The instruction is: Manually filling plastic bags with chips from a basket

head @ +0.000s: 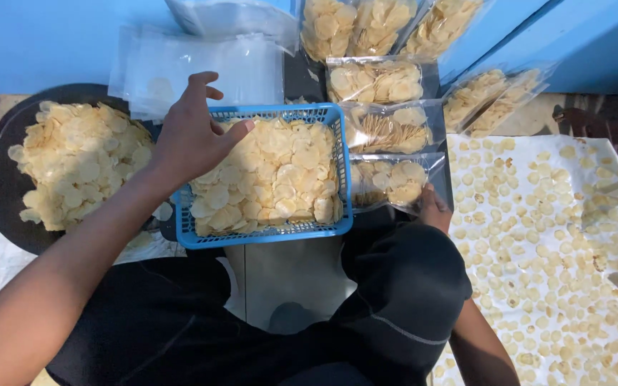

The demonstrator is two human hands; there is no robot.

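A blue plastic basket full of pale round crackers sits in front of me. My left hand hovers over the basket's left rim with fingers spread, holding nothing. My right hand rests by the near edge of a clear bag of crackers just right of the basket; only part of the hand shows, gripping that bag's corner. Behind this bag lie several more filled clear bags in a row toward the blue wall.
A dark round tray heaped with crackers lies at the left. Empty clear bags are stacked behind the basket. A white sheet covered with many small crackers spreads at the right. My dark-clothed knees fill the foreground.
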